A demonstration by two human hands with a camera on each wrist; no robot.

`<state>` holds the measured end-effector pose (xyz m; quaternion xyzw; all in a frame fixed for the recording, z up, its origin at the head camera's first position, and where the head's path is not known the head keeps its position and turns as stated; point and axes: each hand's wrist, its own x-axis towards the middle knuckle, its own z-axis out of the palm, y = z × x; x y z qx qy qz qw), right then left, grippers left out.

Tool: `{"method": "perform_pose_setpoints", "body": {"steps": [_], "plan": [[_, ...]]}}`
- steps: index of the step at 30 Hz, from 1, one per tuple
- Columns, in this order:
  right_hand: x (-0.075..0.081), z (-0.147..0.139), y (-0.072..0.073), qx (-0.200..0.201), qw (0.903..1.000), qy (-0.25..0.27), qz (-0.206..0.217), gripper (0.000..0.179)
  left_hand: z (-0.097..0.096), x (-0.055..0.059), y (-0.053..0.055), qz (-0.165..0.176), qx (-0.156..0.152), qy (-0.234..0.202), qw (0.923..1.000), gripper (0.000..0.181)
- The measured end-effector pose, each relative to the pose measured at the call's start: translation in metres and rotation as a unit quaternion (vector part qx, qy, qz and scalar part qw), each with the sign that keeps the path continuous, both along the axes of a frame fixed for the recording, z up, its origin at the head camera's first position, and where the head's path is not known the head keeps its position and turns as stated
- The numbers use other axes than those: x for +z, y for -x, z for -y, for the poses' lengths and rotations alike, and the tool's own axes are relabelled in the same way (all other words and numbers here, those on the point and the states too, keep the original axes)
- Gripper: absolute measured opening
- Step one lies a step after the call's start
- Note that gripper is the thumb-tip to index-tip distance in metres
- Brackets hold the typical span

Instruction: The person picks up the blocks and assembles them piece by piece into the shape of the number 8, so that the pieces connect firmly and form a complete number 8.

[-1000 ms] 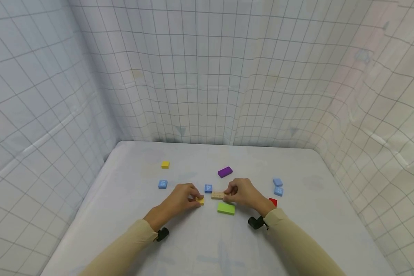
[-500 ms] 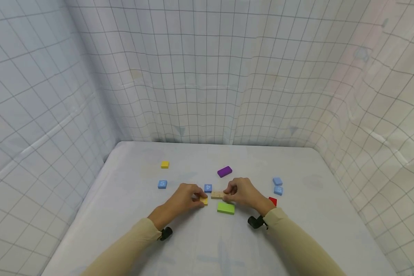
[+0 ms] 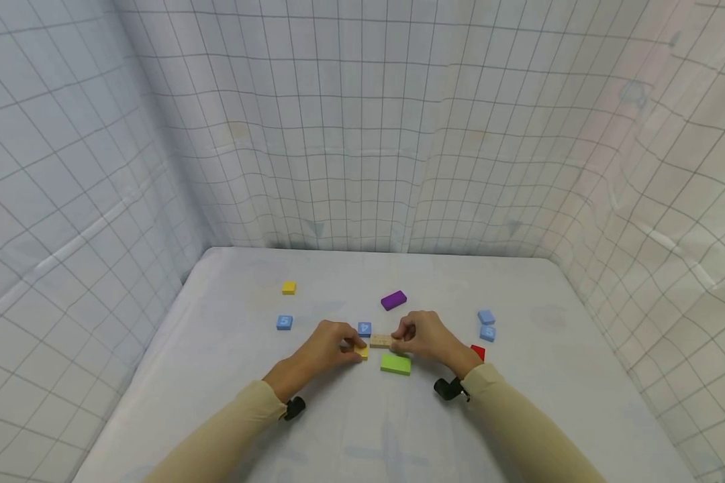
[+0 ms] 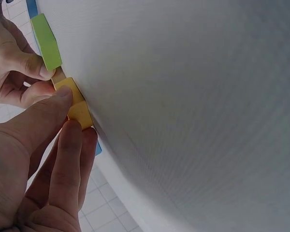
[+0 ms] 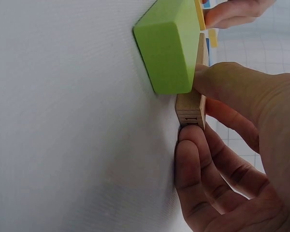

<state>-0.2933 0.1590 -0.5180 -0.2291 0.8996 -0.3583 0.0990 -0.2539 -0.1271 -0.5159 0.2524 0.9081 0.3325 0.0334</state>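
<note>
Thumb and fingers of my left hand (image 3: 326, 352) pinch a small yellow block (image 4: 81, 115) on the white table. My right hand (image 3: 425, 335) grips the right end of a pale wooden block (image 3: 380, 341), just to the right of the yellow one. A mark like a 1 shows on the wooden block's end in the right wrist view. Directly behind the gap between the hands lies a blue tile marked 4 (image 3: 364, 329). Closer to me than the wooden block is a lime green block (image 3: 395, 364), which partly covers it in the right wrist view.
A purple block (image 3: 394, 300) lies farther back. To the left are another yellow block (image 3: 288, 288) and a blue tile marked 5 (image 3: 284, 323). Two blue tiles (image 3: 487, 326) and a red block (image 3: 478, 351), partly behind the right wrist, are on the right. Gridded white curtains (image 3: 362, 134) enclose the table.
My left hand has slid the yellow block rightward, closer to the wooden block. The right hand has kept its place on the wooden block.
</note>
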Motion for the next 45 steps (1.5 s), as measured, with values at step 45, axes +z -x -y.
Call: {"method": "perform_pose_setpoints", "body": {"steps": [45], "plan": [[0.002,-0.004,0.002,0.039,0.9987,-0.028,-0.017,0.027,0.000,-0.011,0.009,-0.031,-0.029,-0.021,0.9989,0.018]]}}
